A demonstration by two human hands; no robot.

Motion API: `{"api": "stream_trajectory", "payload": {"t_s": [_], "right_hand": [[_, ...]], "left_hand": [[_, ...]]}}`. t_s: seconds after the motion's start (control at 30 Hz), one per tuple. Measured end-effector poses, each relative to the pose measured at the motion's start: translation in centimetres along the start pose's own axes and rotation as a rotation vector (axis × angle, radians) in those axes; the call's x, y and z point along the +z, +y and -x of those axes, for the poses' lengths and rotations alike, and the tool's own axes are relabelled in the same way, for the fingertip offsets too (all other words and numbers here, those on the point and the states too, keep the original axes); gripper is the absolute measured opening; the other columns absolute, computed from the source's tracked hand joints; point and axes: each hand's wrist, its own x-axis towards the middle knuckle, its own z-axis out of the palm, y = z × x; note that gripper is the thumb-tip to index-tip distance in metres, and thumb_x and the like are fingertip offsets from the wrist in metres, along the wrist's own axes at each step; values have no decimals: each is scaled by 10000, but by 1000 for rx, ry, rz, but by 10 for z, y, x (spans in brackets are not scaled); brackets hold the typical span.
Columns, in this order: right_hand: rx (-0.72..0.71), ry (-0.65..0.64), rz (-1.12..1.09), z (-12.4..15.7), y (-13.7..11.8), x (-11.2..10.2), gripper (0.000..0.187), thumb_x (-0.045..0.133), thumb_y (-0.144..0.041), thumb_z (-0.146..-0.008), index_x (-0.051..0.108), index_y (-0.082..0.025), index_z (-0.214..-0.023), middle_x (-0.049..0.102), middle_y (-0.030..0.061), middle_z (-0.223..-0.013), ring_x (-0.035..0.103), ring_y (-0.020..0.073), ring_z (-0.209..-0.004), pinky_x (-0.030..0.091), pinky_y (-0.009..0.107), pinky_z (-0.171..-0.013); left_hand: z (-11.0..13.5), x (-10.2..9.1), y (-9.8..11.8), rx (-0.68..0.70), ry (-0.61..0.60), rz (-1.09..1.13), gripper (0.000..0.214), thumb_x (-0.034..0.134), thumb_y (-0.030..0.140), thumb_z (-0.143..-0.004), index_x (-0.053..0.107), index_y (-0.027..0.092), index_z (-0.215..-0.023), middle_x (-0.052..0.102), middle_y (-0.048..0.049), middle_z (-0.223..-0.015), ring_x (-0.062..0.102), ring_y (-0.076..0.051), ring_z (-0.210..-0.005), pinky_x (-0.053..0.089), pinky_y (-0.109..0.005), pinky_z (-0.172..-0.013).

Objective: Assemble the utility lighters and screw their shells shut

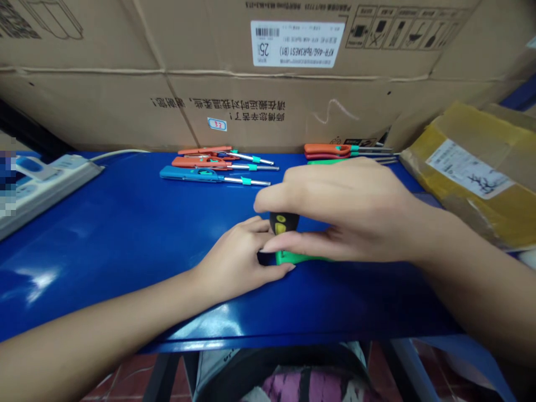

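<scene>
My right hand (352,206) is closed around the black and yellow handle of a screwdriver (285,220), held upright. Its lower end is hidden behind my fingers. Under it, a green long-necked lighter (293,257) lies on the blue table, mostly covered by my right hand. My left hand (240,259) presses down at the lighter's left end, thumb along its near side and fingers on the far side, closed on it. Beyond my hands lie a blue lighter (190,174) and an orange lighter (201,162), both with metal necks and teal tape.
More orange lighters (326,149) lie at the back right, beside a green one partly hidden by my hand. A large cardboard box (234,89) walls off the back. A taped yellow parcel (469,173) stands right, a white power strip (50,184) left, on the blue table (125,234).
</scene>
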Motion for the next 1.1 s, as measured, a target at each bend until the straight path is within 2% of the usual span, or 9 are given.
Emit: {"api": "stream_trajectory", "payload": {"t_s": [0.17, 0.33, 0.47, 0.53, 0.63, 0.7, 0.8, 0.97, 1.1], "right_hand": [[-41, -30, -142, 0, 0, -2, 411, 512, -107, -967, 543, -115, -1376, 660, 61, -1357, 571, 132, -1292, 466, 271, -1080], [26, -11, 56, 0, -1, -3, 273, 438, -292, -1042, 642, -205, -1202, 692, 17, -1187, 671, 159, -1081, 559, 269, -853], [6, -75, -14, 0, -2, -7, 373, 451, -208, -1023, 537, -204, -1386, 652, 47, -1312, 623, 167, -1190, 532, 277, -935], [-5, -90, -66, 0, -4, -8, 357, 474, -156, -1006, 572, -204, -1346, 679, 40, -1246, 640, 151, -1136, 529, 259, -912], [30, -56, 80, -1, -5, -7, 272, 450, -278, -1042, 649, -210, -1214, 700, 26, -1150, 677, 156, -1009, 548, 251, -792], [54, -49, 187, -1, -4, -6, 347, 407, -341, -1058, 611, -213, -1307, 683, 37, -1221, 679, 179, -1042, 559, 264, -765], [14, -77, 95, 0, -2, -5, 408, 389, -237, -1054, 492, -199, -1447, 651, 50, -1314, 629, 182, -1189, 561, 280, -859], [20, -39, 68, 0, 3, -3, 332, 408, -381, -1066, 637, -192, -1216, 697, 43, -1126, 665, 178, -1092, 562, 290, -846], [-7, -62, -35, 0, 2, -4, 352, 461, -267, -1048, 556, -177, -1375, 687, 55, -1261, 613, 178, -1234, 522, 308, -991]], "left_hand": [[-1, -2, 1, 28, -23, 44, 228, 770, 298, -829, 713, 209, -1031, 714, -53, -1108, 657, -252, -1049, 540, -402, -903], [0, -1, 1, -27, -20, 8, 196, 771, 363, -828, 741, 200, -933, 733, -44, -1004, 688, -245, -956, 566, -387, -830], [0, 0, 1, 14, -13, 30, 245, 776, 316, -826, 738, 233, -1054, 728, -27, -1137, 680, -243, -1062, 556, -391, -928], [1, 0, 1, 24, 1, 17, 274, 773, 327, -832, 734, 236, -1087, 709, -35, -1224, 648, -264, -1163, 541, -402, -977], [1, 0, 0, 6, 3, -27, 225, 763, 384, -836, 763, 234, -1005, 734, -48, -1125, 674, -279, -1093, 562, -413, -915], [1, 1, -2, 11, 0, -39, 239, 759, 407, -836, 767, 228, -994, 741, -52, -1042, 690, -274, -1014, 567, -418, -878], [1, 2, -3, 44, -17, -15, 265, 738, 392, -857, 750, 226, -1064, 741, -51, -1047, 689, -261, -1008, 561, -410, -891], [1, 0, -1, -3, -25, -79, 258, 741, 429, -847, 764, 211, -983, 730, -60, -966, 685, -266, -935, 563, -403, -808], [0, 0, 0, 6, -24, -21, 245, 754, 399, -844, 751, 210, -1001, 727, -56, -1083, 674, -261, -1025, 555, -405, -894]]}}
